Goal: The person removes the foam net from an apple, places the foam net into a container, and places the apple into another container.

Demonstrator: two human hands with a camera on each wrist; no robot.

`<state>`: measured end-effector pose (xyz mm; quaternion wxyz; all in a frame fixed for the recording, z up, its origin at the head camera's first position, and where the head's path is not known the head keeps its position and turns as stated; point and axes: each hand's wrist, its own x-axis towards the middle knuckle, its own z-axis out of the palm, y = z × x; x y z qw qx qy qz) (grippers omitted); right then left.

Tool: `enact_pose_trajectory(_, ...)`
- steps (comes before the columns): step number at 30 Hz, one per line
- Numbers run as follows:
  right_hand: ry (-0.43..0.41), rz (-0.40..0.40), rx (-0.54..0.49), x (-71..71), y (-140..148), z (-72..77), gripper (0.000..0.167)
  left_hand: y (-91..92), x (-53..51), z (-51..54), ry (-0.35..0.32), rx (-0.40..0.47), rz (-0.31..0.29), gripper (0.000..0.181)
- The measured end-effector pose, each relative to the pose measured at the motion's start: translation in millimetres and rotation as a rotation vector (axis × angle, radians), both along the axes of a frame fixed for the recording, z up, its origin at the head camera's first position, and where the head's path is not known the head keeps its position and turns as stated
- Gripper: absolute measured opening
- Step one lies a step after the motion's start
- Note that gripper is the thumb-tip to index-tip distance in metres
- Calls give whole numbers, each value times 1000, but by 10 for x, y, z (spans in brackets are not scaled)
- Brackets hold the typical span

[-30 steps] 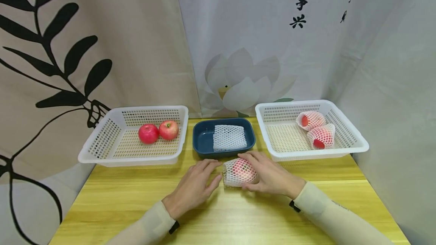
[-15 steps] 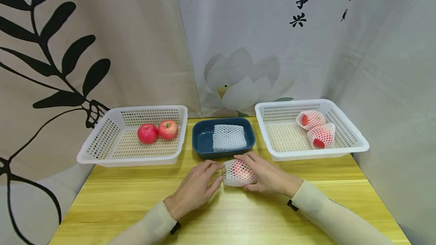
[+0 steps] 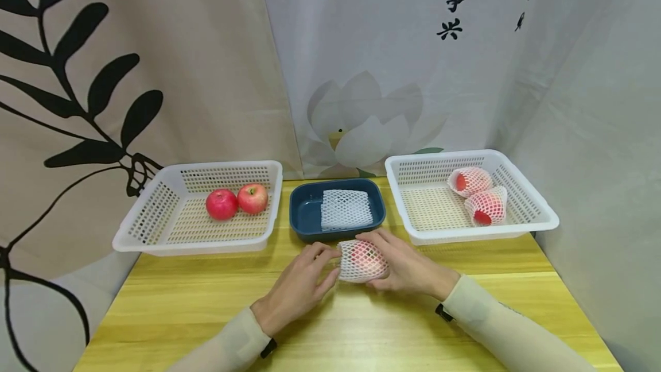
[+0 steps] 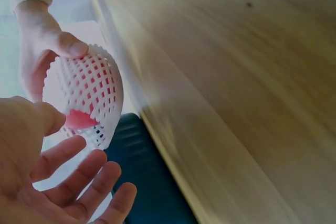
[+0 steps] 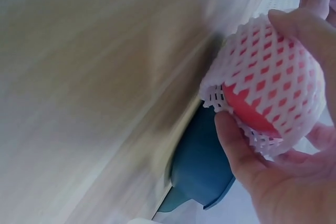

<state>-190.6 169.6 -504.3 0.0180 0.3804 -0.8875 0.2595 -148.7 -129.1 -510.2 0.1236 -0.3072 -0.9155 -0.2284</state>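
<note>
In the head view, an apple in a white foam net [image 3: 363, 261] is between the two hands at the middle of the table. My right hand [image 3: 408, 266] grips it from the right; the right wrist view shows the thumb and fingers spread around the netted apple [image 5: 268, 85]. My left hand [image 3: 294, 283] is at its left side, fingertips at the net's edge. Seen from the left wrist, the left hand's fingers [image 4: 86, 190] are loosely spread beside the net's opening, where bare red apple skin shows. Whether they touch the net is hard to tell.
A dark blue tray [image 3: 304, 220] with a flat white foam net [image 3: 346, 209] stands just behind the hands. Two bare apples [image 3: 253, 198] lie in the left white basket [image 3: 206, 247]. The right basket [image 3: 413, 234] contains two netted apples [image 3: 486, 206].
The hands and the netted apple stay nearly in place. The net's lower left edge looks slightly shifted. The head view has turned a little.
</note>
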Motion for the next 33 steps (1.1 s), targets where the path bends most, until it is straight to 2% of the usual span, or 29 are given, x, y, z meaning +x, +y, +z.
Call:
enact_pose_trajectory(11, 8, 27, -31, 73, -32, 36, 103, 41, 8, 27, 62, 77, -67, 32)
enact_pose_trajectory(20, -2, 54, -35, 105, -48, 54, 102, 103, 1, 54, 20, 194, -165, 46)
enact_pose_trajectory(28, -18, 71, -42, 140, -63, 59, 104, 178, 8, 72, 11, 181, -200, 61)
enact_pose_trajectory(33, -21, 67, -40, 165, -70, 70, 116, 222, 10, 80, -22, 161, -198, 64)
